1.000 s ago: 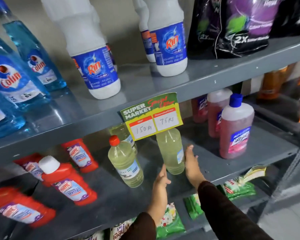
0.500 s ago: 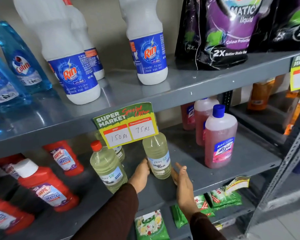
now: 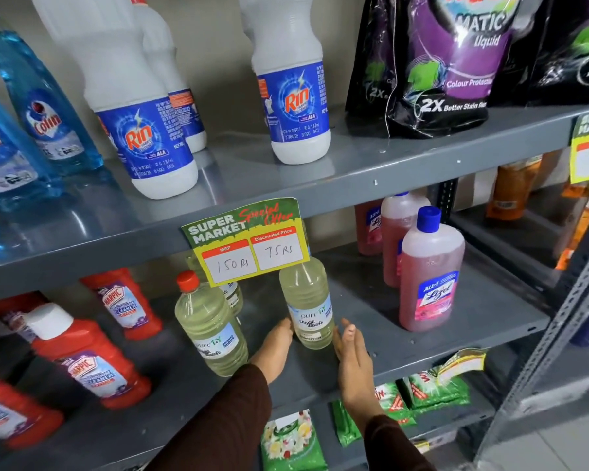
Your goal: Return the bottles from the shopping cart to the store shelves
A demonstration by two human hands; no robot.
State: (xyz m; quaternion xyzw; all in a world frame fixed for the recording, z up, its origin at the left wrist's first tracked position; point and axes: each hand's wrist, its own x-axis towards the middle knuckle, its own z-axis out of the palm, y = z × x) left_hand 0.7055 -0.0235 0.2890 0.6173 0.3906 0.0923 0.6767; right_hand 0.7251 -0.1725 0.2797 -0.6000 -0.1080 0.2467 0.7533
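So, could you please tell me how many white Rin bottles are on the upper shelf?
3: one at the front left, one right behind it, mostly hidden, and one further right. Others may stand hidden behind them.

Two bare hands, left hand [image 3: 275,346], right hand [image 3: 352,363], no rings visible, dark brown long sleeves [image 3: 225,426] reaching both wrists

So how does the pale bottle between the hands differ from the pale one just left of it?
The bottle between the hands has its top hidden behind the price tag; the left bottle shows a red cap. The first sits further back on the shelf, the left one nearer the edge. Both stand upright, hold pale yellow liquid and carry the same label.
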